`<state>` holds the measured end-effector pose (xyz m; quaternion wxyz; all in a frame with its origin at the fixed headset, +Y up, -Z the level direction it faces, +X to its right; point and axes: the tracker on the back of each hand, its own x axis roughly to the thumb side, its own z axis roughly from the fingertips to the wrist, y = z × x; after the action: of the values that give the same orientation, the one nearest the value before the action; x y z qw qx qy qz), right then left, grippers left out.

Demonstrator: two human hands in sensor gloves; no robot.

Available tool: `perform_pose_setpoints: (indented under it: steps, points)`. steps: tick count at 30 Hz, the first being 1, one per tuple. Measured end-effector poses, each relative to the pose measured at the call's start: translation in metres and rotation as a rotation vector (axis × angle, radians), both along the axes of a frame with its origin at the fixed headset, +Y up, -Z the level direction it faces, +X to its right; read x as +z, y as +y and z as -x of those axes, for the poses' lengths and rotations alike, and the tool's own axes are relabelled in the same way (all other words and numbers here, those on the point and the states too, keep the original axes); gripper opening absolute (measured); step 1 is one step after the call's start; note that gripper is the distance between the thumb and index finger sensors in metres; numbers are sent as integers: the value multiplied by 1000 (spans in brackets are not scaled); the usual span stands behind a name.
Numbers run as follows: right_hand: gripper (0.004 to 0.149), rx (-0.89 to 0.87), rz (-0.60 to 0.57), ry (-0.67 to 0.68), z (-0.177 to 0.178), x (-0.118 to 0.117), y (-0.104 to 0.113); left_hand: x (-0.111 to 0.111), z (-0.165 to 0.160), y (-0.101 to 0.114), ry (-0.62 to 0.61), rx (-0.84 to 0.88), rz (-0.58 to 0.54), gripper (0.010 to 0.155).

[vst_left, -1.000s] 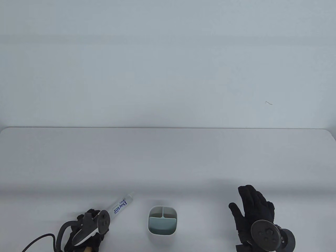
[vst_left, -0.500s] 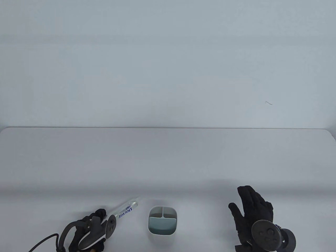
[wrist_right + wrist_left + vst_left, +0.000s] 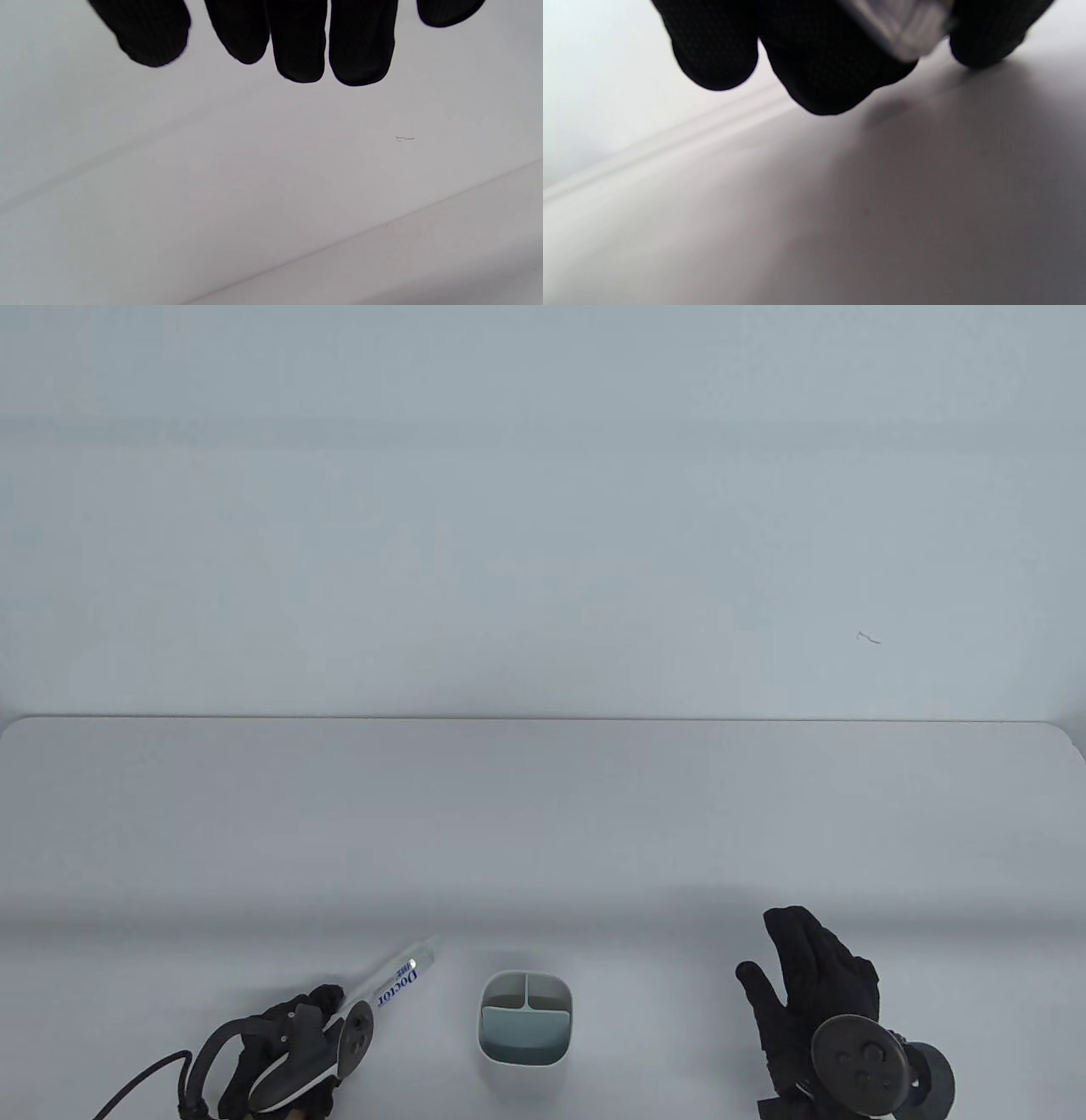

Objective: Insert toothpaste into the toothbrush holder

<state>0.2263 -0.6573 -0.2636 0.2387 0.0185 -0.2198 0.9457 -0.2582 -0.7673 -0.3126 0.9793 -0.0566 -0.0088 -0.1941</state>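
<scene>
The toothpaste [image 3: 397, 982] is gripped by the left hand [image 3: 284, 1044], its long axis slanting up-right toward the holder [image 3: 525, 1016] just beside it; the right hand [image 3: 810, 993] lies open, empty, farther off.

Pale grey bench [image 3: 543, 814] with rounded far corners against a plain wall, white toothbrush holder [image 3: 525, 1016] standing upright near the front edge, three open compartments, right hand [image 3: 814, 993] resting flat with fingers spread, well apart from the holder
</scene>
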Motion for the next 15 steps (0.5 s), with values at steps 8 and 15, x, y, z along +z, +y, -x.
perform_pose_setpoints:
  steps: [8,15]
  points:
    - [62,-4,3,16,1,-1,0,0,-4,14,27,73,-92,69]
    - [62,-11,14,25,2,-2,-1,3,-10,35,-12,187,-203,69]
